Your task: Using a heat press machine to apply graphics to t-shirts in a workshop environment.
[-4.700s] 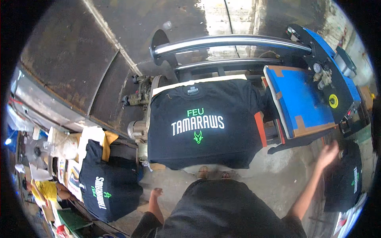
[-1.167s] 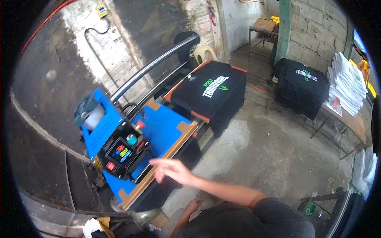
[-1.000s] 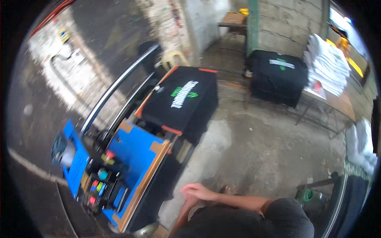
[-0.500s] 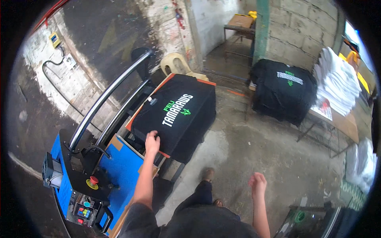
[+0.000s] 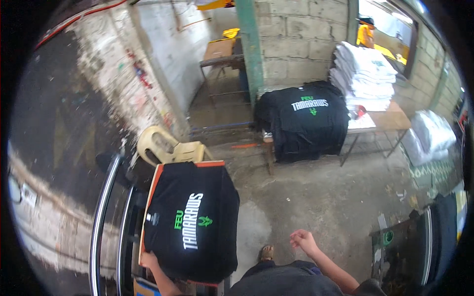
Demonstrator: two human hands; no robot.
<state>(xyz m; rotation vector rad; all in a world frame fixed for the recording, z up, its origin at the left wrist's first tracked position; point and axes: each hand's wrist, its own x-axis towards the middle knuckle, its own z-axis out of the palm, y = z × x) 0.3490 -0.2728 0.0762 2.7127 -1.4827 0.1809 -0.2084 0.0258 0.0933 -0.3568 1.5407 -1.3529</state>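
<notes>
The fingers of the bare left hand [image 5: 149,260] are bent at the near left corner of a black cloth T-shirt [image 5: 219,237]; whether any cloth is pinched cannot be told. The fingers of the bare right hand [image 5: 303,241] are loosely curled and slightly parted, with nothing held, and are seen above the grey concrete floor [image 5: 321,197]. The T-shirt is spread nearly flat over a board with orange-red edges [image 5: 212,163], its collar label turned leftward and its white and green print [image 5: 192,220] left uncovered. The board is flanked on the left by polished metal bars [image 5: 100,222], and a cream plastic armchair [image 5: 190,150] is placed just beyond. Farther off, black printed shirts [image 5: 308,133] are draped beside a stack of folded white garments [image 5: 363,81] on a brown-topped table [image 5: 387,118]
</notes>
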